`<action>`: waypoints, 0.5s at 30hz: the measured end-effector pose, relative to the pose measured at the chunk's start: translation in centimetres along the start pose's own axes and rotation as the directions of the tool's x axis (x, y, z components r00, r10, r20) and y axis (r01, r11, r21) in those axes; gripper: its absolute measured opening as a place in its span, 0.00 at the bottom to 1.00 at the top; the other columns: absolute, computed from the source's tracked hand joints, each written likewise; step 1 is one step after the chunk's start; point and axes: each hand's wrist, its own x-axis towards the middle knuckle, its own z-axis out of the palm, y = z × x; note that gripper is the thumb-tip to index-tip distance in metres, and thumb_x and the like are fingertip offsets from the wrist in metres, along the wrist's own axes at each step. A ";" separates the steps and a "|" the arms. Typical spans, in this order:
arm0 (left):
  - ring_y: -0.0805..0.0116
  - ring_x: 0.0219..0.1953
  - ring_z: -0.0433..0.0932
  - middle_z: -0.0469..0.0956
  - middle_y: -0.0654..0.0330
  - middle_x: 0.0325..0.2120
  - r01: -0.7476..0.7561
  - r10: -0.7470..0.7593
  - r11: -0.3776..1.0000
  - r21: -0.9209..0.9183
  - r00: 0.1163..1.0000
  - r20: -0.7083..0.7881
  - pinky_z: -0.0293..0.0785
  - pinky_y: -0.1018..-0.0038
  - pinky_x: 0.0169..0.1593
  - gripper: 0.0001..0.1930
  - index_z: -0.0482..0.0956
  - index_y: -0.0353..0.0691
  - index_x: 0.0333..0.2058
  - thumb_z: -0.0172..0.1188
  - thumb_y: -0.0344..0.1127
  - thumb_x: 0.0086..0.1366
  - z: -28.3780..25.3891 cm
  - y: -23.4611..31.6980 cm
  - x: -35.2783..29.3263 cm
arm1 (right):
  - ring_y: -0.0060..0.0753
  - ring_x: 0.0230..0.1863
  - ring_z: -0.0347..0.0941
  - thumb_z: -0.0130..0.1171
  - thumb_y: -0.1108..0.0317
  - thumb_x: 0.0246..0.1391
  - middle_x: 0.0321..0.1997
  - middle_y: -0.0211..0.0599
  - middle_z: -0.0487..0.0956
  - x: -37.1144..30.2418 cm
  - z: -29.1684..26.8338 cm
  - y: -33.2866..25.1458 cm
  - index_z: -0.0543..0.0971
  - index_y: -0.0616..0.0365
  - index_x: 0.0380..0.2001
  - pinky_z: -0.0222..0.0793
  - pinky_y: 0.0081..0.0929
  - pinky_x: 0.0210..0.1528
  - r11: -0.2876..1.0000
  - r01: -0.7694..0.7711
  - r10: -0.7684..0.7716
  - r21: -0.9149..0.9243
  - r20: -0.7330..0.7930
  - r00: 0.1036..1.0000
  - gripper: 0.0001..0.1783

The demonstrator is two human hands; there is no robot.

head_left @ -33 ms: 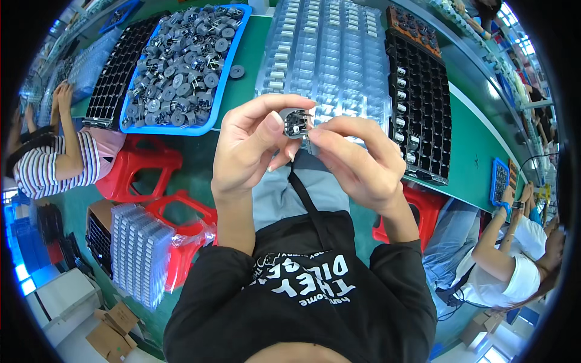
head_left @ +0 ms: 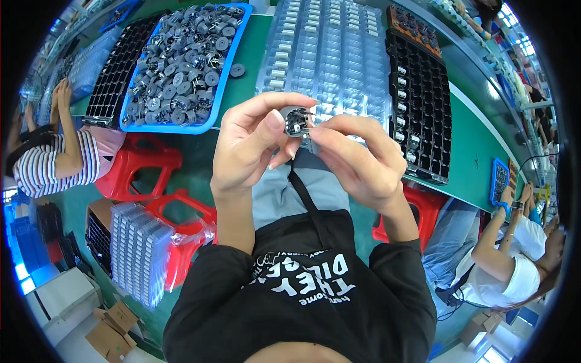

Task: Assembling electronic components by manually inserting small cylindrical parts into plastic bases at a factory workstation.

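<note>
Between the thumb and fingers of my left hand (head_left: 243, 142) is a small round grey-and-black electrical part (head_left: 295, 123). Its open face, with metal pins and a small white piece, points to the right. My right hand (head_left: 369, 154) is closed in a pinch at the pin side of this part. Whatever lies between its fingertips is mostly hidden and too small to name. Both hands are raised in front of the near table edge, over my lap.
A blue tray (head_left: 209, 129) heaped with similar grey parts stands at the left. Beyond my hands lie clear plastic trays (head_left: 363, 72) with small pale pieces. A black compartment tray (head_left: 430, 115), partly filled, sits on the right. Red stools (head_left: 142, 169) and seated co-workers flank me.
</note>
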 end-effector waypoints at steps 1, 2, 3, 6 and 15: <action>0.78 0.17 0.65 0.72 0.47 0.35 -0.004 0.004 1.000 0.000 1.000 -0.003 0.57 0.89 0.15 0.26 0.68 0.23 0.47 0.50 0.47 0.67 0.1 0.2 0.0 | 0.33 0.31 0.77 0.67 0.84 0.31 0.35 0.39 0.78 0.1 0.0 0.0 0.80 0.60 0.36 0.73 0.25 0.30 1.000 -0.002 0.002 0.003 -0.008 1.000 0.22; 0.78 0.17 0.65 0.72 0.47 0.35 0.000 0.000 1.000 0.004 1.000 -0.007 0.57 0.89 0.15 0.26 0.68 0.22 0.46 0.50 0.47 0.67 0.2 0.3 0.0 | 0.33 0.31 0.77 0.67 0.84 0.31 0.35 0.39 0.78 0.3 0.1 0.0 0.80 0.60 0.36 0.73 0.25 0.30 1.000 -0.004 0.004 0.005 -0.017 1.000 0.22; 0.78 0.16 0.65 0.72 0.47 0.35 0.005 -0.005 1.000 0.008 1.000 -0.011 0.57 0.89 0.15 0.26 0.68 0.22 0.46 0.50 0.47 0.67 0.2 0.4 0.1 | 0.33 0.31 0.77 0.67 0.84 0.31 0.35 0.39 0.78 0.3 0.0 0.0 0.80 0.60 0.36 0.73 0.25 0.30 1.000 0.000 0.000 0.008 -0.015 1.000 0.22; 0.77 0.17 0.66 0.72 0.46 0.36 0.027 -0.027 1.000 0.004 0.999 -0.020 0.58 0.88 0.15 0.26 0.68 0.21 0.46 0.50 0.47 0.67 0.2 0.3 0.0 | 0.33 0.31 0.77 0.67 0.84 0.31 0.34 0.39 0.78 0.1 0.1 -0.1 0.80 0.59 0.37 0.73 0.25 0.29 1.000 -0.012 0.012 -0.007 0.004 1.000 0.22; 0.76 0.22 0.73 0.77 0.53 0.30 0.050 -0.050 0.989 -0.139 0.999 0.005 0.61 0.86 0.16 0.22 0.72 0.26 0.46 0.55 0.42 0.65 0.1 0.0 0.2 | 0.36 0.30 0.77 0.67 0.84 0.33 0.33 0.41 0.79 -0.5 0.0 0.3 0.78 0.62 0.38 0.74 0.26 0.30 0.999 0.016 -0.016 0.041 -0.006 1.000 0.22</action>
